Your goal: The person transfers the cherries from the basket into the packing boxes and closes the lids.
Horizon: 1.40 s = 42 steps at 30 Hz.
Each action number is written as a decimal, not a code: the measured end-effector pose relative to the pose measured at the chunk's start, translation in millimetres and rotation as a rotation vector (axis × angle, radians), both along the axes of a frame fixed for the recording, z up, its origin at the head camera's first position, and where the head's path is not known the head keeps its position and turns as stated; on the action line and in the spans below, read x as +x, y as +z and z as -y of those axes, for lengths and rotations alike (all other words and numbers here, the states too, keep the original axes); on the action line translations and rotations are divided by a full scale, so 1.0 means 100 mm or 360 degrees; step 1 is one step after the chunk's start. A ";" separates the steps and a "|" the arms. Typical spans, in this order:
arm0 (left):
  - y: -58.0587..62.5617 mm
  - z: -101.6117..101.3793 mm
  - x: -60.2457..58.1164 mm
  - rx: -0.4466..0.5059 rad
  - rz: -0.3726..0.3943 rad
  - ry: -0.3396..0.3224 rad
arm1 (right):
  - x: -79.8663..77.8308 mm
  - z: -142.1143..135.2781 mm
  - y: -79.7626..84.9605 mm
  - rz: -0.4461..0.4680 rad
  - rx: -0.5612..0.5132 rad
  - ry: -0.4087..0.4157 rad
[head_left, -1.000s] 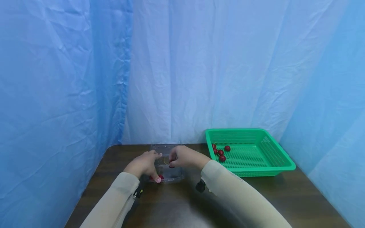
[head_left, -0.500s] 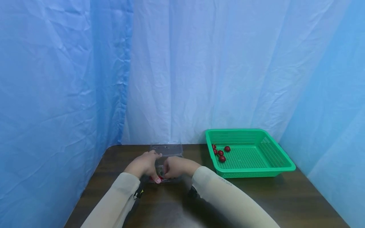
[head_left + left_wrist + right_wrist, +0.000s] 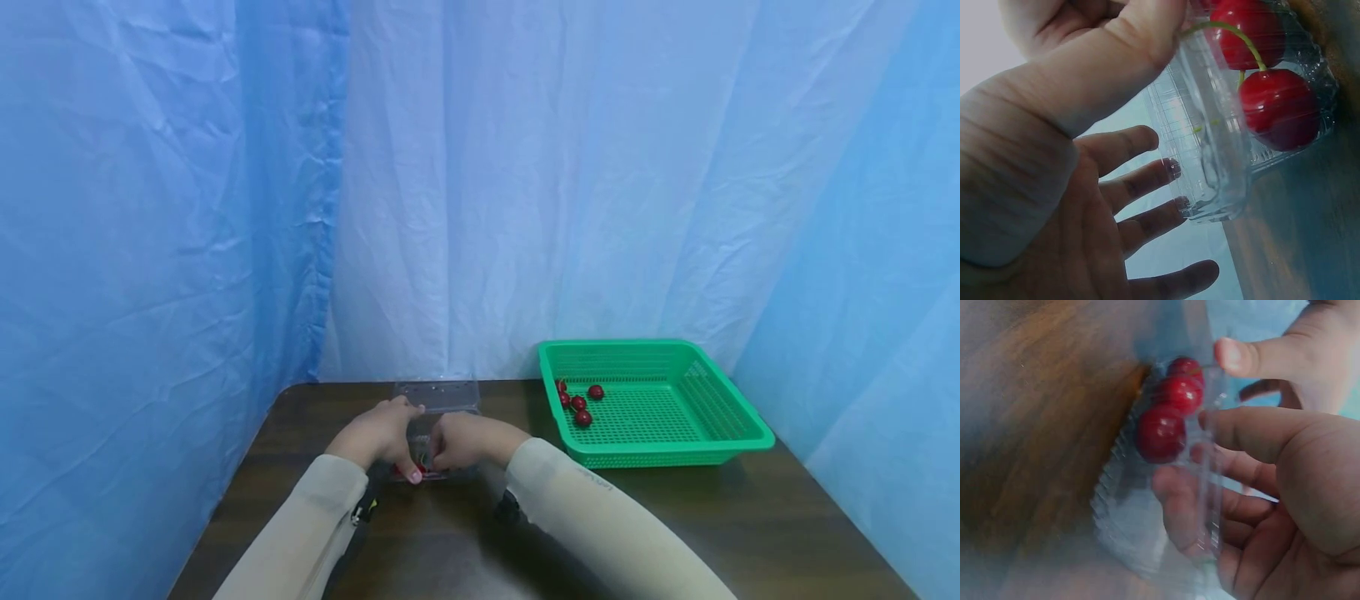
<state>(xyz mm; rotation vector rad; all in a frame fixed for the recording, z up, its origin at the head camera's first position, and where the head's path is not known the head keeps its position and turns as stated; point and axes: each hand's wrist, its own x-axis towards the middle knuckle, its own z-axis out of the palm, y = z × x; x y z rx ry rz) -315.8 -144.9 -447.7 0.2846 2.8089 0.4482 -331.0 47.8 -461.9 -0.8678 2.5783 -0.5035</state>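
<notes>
A clear plastic clamshell box (image 3: 438, 395) stands on the table with its lid raised at the back. My left hand (image 3: 378, 433) grips its left side, thumb over the front wall; in the left wrist view, spread fingertips (image 3: 1172, 169) touch the clear plastic. My right hand (image 3: 465, 439) reaches down into the box with loosely bent fingers. In the right wrist view three red cherries (image 3: 1160, 434) lie in a row inside, the closest one right at my right fingertips (image 3: 1166, 480). One cherry (image 3: 1279, 109) shows a curved green stem.
A green perforated basket (image 3: 675, 457) stands to the right of the box, several cherries (image 3: 583, 418) gathered at its left end. Blue and white curtains (image 3: 495, 183) enclose the dark wooden table (image 3: 435, 542) behind and at the sides.
My right hand, with a cherry pinched above the box a second ago, has moved down and left into it. Over the last half second it hardly shifts. My left hand stays put.
</notes>
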 end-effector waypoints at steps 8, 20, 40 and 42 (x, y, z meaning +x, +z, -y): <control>-0.01 0.01 -0.01 0.0017 0.0018 0.0004 | -0.06 -0.24 0.29 0.0010 -0.0148 -0.0041; -0.03 -0.03 0.01 0.0062 0.0006 0.0050 | -0.35 -0.95 0.77 -0.0091 -0.0128 -0.0189; -0.03 0.01 0.03 0.0064 -0.0010 0.0031 | -0.82 -2.29 0.64 -0.0096 -0.0046 -0.0616; -0.03 0.00 0.02 0.0063 -0.0008 0.0037 | -0.81 -2.36 0.59 -0.0072 -0.0044 -0.0665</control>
